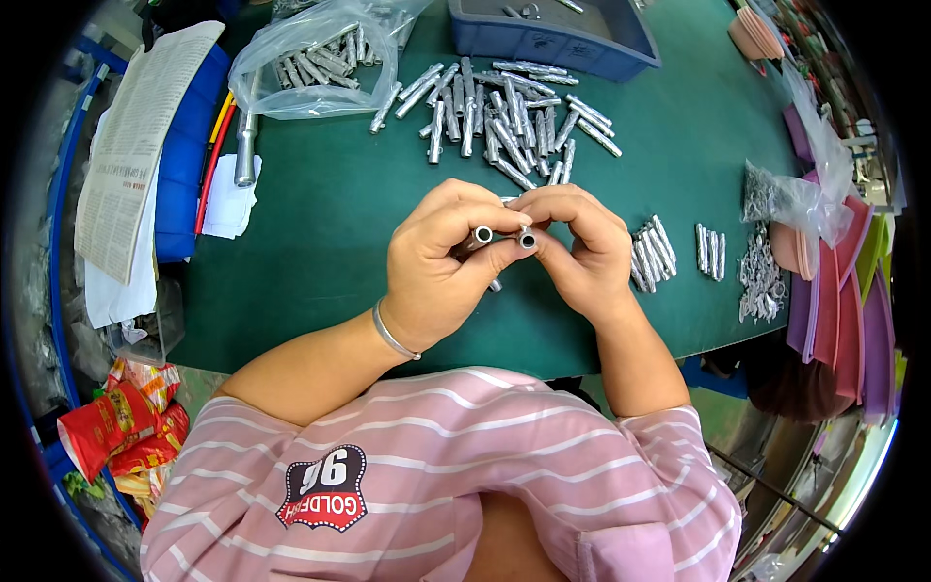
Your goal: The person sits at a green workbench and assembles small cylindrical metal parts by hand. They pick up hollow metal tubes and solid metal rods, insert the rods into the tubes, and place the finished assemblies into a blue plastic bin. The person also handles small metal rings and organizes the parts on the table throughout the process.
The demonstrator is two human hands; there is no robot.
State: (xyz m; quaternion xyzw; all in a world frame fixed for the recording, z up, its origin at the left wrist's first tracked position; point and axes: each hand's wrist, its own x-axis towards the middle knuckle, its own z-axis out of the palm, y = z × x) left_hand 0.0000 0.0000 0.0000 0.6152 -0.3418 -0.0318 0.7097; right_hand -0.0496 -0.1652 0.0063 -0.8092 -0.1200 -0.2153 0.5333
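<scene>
Both my hands meet over the green table, fingers curled. In my left hand (427, 254) a short silvery metal tube (482, 236) sits with its round open end facing me. A second metal tube (527, 240) is pinched between the fingertips of both hands, its hollow end also toward me. My right hand (593, 254) grips this second tube with thumb and fingers. Beneath my left thumb another bit of metal pokes out, mostly hidden. Beyond my hands lies a loose pile of grooved metal tubes (514, 121).
A clear plastic bag (254, 95) of metal tubes and a blue-grey tray (553, 44) stand at the back. Right of my hands lie two rows of tubes (655, 254) and a heap of small metal parts (761, 281). A blue bin (199, 165) stands left.
</scene>
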